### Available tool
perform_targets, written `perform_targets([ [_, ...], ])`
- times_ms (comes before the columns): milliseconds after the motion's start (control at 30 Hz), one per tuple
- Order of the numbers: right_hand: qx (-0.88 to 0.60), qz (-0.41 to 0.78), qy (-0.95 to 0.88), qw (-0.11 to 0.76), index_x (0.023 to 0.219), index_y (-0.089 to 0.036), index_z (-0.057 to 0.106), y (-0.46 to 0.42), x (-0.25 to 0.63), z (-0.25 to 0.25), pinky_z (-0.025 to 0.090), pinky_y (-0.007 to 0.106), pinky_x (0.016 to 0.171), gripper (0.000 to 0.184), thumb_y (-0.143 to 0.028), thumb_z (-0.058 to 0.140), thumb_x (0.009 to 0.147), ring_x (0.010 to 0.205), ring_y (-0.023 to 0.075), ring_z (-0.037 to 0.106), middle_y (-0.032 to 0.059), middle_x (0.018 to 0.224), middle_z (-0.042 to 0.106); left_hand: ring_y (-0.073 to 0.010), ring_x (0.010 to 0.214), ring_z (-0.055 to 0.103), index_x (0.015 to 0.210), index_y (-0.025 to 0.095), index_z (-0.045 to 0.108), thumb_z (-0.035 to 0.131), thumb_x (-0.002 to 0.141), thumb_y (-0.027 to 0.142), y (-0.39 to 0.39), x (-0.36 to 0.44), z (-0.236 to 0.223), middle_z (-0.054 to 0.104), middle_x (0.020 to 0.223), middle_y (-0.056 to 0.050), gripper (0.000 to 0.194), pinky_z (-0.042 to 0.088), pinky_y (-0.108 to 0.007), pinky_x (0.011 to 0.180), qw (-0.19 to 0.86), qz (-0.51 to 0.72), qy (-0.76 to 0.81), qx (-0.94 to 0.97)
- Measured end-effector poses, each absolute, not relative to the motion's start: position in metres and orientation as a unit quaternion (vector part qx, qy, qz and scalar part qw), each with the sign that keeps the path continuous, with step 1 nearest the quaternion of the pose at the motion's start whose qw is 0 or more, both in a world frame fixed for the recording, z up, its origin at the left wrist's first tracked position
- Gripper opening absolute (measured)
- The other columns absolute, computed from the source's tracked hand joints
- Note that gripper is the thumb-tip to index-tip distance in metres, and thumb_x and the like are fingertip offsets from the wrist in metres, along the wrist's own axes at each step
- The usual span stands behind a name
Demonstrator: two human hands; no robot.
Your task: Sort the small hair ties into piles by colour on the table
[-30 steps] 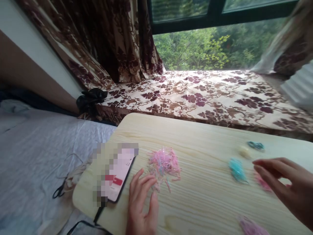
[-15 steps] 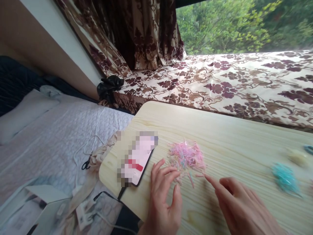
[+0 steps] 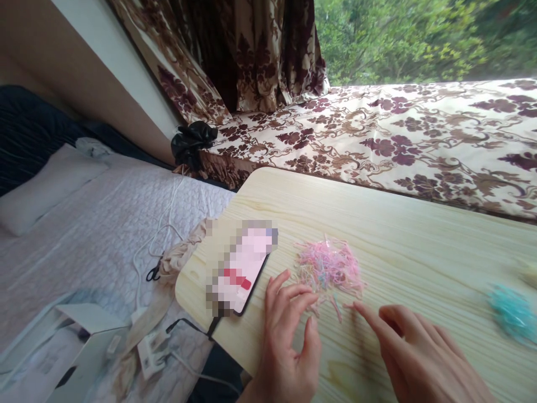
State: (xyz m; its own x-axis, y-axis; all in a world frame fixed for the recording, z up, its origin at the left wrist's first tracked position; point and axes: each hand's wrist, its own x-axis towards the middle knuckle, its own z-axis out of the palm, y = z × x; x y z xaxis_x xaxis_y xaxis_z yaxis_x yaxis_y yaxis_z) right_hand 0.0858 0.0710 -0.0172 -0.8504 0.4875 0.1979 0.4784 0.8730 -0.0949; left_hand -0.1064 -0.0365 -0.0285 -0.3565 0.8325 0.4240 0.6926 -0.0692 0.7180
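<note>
A loose pile of thin, pastel pink strands [image 3: 329, 263], with some pale blue and yellowish ones, lies on the wooden table. My left hand [image 3: 289, 330] is at its near left side, fingers apart and curved, fingertips by a few stray strands; nothing shows in its grasp. My right hand [image 3: 415, 347] has its index finger stretched out, with the tip at a short pink strand [image 3: 348, 305] just in front of the pile. Its other fingers are curled, and the thumb is hidden. A turquoise bundle of similar strands [image 3: 512, 313] lies to the right.
A phone [image 3: 247, 263] with a cable lies left of the pile, partly pixelated. The table [image 3: 293, 196] borders a bed [image 3: 126, 196] and a floral-covered ledge [image 3: 356, 134]. A cream-coloured bundle [image 3: 529, 272] is cut by the right edge. White cords and a power strip [image 3: 153, 352] lie on the bed.
The camera view has shifted, so the table items appear further right. My right index fingertip is slightly closer to the pile. My left hand keeps its pose.
</note>
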Motion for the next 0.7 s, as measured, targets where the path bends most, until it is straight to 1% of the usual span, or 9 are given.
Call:
perform_targets([
  [133, -0.246, 0.039, -0.961, 0.124, 0.133, -0.024, 0.056, 0.070, 0.069, -0.011, 0.053, 0.026, 0.066, 0.055, -0.005, 0.047, 0.082, 0.074, 0.0150, 0.065, 0.0033, 0.089, 0.066, -0.0231, 0.138, 0.046, 0.120, 0.020, 0.056, 0.045, 0.088, 0.003, -0.036, -0.107, -0.027, 0.067, 0.115, -0.008, 0.038, 0.038, -0.050, 0.117, 0.071, 0.468, 0.678, 0.562],
  [300, -0.254, 0.052, -0.956, 0.141, 0.117, -0.027, 0.064, 0.071, 0.052, -0.002, 0.050, 0.026, 0.065, 0.053, 0.000, 0.046, 0.076, 0.072, 0.0141, 0.065, -0.0003, 0.084, 0.065, -0.0254, 0.137, 0.049, 0.120, 0.019, 0.057, 0.046, 0.087, 0.003, -0.035, -0.107, -0.024, 0.069, 0.114, -0.009, 0.038, 0.042, -0.052, 0.114, 0.069, 0.471, 0.679, 0.559],
  [367, -0.255, 0.057, -0.955, 0.143, 0.113, -0.028, 0.065, 0.073, 0.057, -0.003, 0.049, 0.026, 0.066, 0.049, -0.002, 0.046, 0.077, 0.073, 0.0139, 0.064, -0.0001, 0.085, 0.064, -0.0261, 0.135, 0.051, 0.119, 0.020, 0.057, 0.047, 0.087, 0.003, -0.035, -0.108, -0.023, 0.069, 0.114, -0.009, 0.038, 0.042, -0.054, 0.114, 0.072, 0.469, 0.683, 0.556],
  [533, -0.234, 0.068, -0.955, 0.170, 0.119, -0.025, 0.063, 0.074, 0.077, -0.009, 0.051, 0.025, 0.067, 0.042, -0.010, 0.049, 0.083, 0.073, 0.0129, 0.064, 0.0034, 0.092, 0.064, -0.0262, 0.131, 0.055, 0.120, 0.021, 0.057, 0.048, 0.088, 0.004, -0.036, -0.108, -0.021, 0.070, 0.113, -0.009, 0.038, 0.041, -0.056, 0.115, 0.077, 0.459, 0.686, 0.559],
  [633, -0.235, 0.087, -0.952, 0.178, 0.107, -0.025, 0.065, 0.073, 0.079, -0.009, 0.050, 0.023, 0.062, 0.031, -0.012, 0.049, 0.084, 0.068, 0.0117, 0.064, 0.0021, 0.085, 0.064, -0.0266, 0.128, 0.058, 0.120, 0.022, 0.058, 0.049, 0.087, 0.004, -0.035, -0.108, -0.020, 0.070, 0.113, -0.009, 0.038, 0.042, -0.056, 0.114, 0.075, 0.462, 0.686, 0.557],
  [700, -0.249, 0.083, -0.944, 0.198, 0.100, -0.024, 0.064, 0.072, 0.077, -0.007, 0.048, 0.023, 0.057, 0.023, -0.015, 0.046, 0.088, 0.063, 0.0113, 0.062, 0.0012, 0.080, 0.063, -0.0266, 0.127, 0.058, 0.119, 0.022, 0.059, 0.049, 0.087, 0.004, -0.034, -0.107, -0.020, 0.071, 0.112, -0.008, 0.038, 0.043, -0.055, 0.114, 0.074, 0.465, 0.686, 0.555],
])
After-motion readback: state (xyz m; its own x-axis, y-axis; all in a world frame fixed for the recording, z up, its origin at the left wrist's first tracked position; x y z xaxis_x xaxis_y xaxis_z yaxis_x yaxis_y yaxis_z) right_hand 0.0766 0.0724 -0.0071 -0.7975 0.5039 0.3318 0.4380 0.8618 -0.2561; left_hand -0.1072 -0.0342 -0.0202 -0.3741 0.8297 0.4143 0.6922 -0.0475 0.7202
